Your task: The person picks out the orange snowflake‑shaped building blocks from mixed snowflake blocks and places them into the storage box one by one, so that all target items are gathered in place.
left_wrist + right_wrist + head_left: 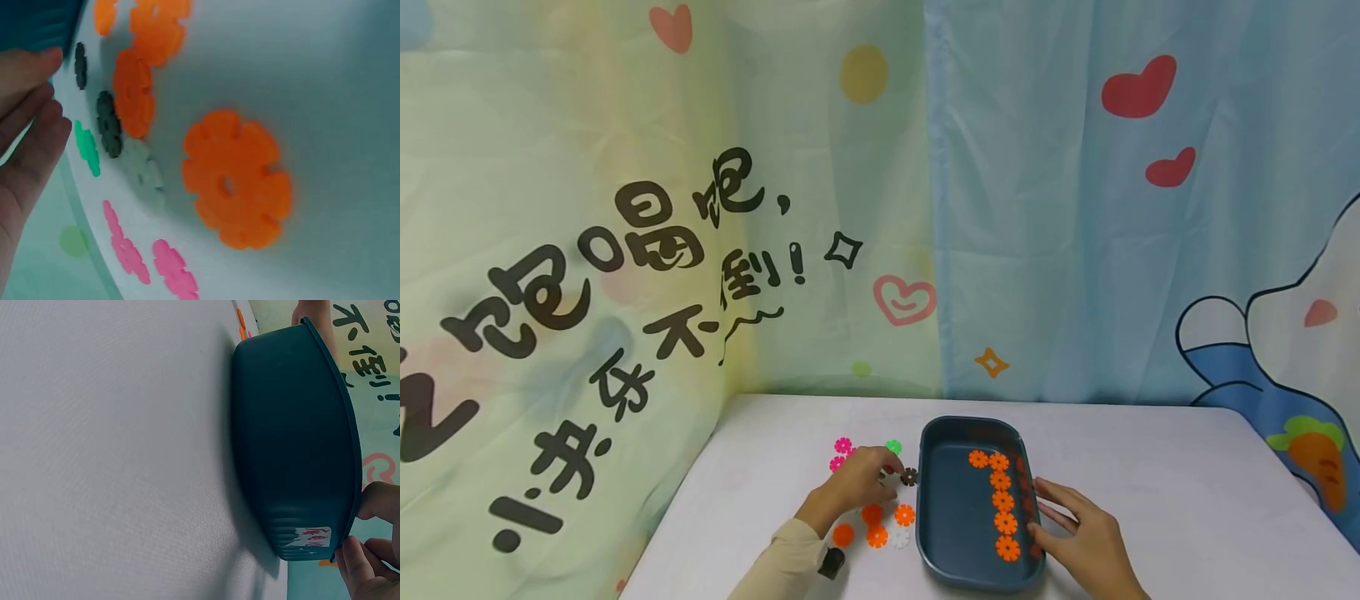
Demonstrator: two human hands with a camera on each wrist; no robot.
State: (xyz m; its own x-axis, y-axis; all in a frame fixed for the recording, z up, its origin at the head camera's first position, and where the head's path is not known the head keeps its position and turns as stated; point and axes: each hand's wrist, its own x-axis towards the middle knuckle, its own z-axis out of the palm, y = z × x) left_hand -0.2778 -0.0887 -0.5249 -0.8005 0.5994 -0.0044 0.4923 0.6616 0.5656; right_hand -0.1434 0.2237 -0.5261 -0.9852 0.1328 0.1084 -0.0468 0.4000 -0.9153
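Note:
My left hand (868, 477) hovers over loose flower-shaped plastic discs left of a dark blue plastic tray (958, 533). Its fingertips are close to a dark brown disc (909, 477) beside the tray's left wall. In the left wrist view the fingers (44, 122) show no disc between them, and another dark disc (109, 125) lies near them. On the tray's right side, my right hand (1086, 533) grips the rim, thumb at the top edge and fingertips against the outside. Inside the tray, several orange discs (1002, 501) form a column with one more to the left at its top.
Orange discs (877, 535) and a clear disc (900, 537) lie left of the tray, with pink discs (842, 446) and a green disc (892, 447) farther back. A printed curtain (1022, 208) hangs behind the white table (1187, 483).

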